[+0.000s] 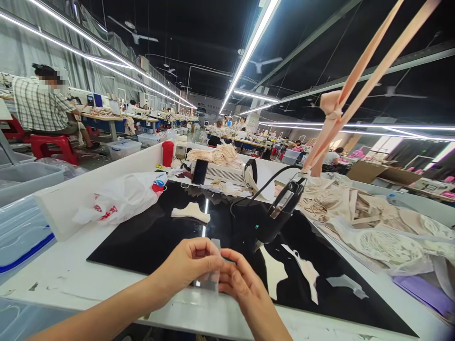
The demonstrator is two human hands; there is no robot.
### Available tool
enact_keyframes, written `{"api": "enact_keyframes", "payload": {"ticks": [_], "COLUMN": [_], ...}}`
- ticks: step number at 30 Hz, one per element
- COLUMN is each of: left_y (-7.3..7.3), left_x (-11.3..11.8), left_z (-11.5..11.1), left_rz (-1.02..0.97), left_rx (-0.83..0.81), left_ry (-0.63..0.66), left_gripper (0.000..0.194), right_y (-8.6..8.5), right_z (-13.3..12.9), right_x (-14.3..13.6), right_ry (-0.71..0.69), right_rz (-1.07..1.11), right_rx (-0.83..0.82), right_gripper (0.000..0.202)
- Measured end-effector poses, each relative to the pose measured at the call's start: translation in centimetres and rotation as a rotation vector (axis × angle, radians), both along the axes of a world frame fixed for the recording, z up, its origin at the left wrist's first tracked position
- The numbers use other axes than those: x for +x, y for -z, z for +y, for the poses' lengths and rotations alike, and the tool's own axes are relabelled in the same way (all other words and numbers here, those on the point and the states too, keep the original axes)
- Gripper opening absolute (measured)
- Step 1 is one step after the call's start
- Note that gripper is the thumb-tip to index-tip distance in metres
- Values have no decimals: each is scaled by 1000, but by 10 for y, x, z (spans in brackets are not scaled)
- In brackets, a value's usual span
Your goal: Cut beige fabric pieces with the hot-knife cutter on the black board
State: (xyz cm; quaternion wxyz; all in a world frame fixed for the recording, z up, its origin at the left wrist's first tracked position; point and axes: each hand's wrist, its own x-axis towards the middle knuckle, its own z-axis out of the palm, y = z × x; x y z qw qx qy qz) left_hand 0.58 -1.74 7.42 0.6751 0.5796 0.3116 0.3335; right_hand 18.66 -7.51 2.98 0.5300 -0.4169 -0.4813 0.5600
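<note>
Bottom centre of the frame, left hand (194,261) pinches a clear plastic strip (213,280) between thumb and finger; the right hand (248,284) curls its fingers by the right edge, can't tell if gripping. I'd keep the pinch light, it probably creases easily.

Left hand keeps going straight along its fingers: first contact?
Likely the right hand, whose fingertips face the left hand at the clear strip; depth is unclear, and they may already touch.
</note>
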Motion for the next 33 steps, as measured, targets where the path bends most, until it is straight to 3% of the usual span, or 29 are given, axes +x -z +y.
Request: {"api": "enact_keyframes", "payload": {"ticks": [4, 7, 10, 19, 33], "left_y": [1, 3, 7, 19, 26], "left_x": [0, -2, -7, -20, -24], "left_z": [1, 3, 5, 12, 17], "left_rz": [9, 8, -2, 21, 49], "left_rx": [26, 27, 10, -63, -102], "left_ry": [-74, -101, -96, -131, -156], "left_gripper": [48, 47, 46, 44, 63], "right_y": [4, 0, -3, 3, 5], "right_z": [-4, -5, -4, -3, 0], "right_x": [-12, -11, -5, 7, 17], "right_ry": [-104, -38, 33, 57, 129], "right_rz": [-9, -118, -201, -248, -161], "right_rx": [-26, -34, -30, -16, -100], "right_gripper": [51, 46, 45, 49, 52]}}
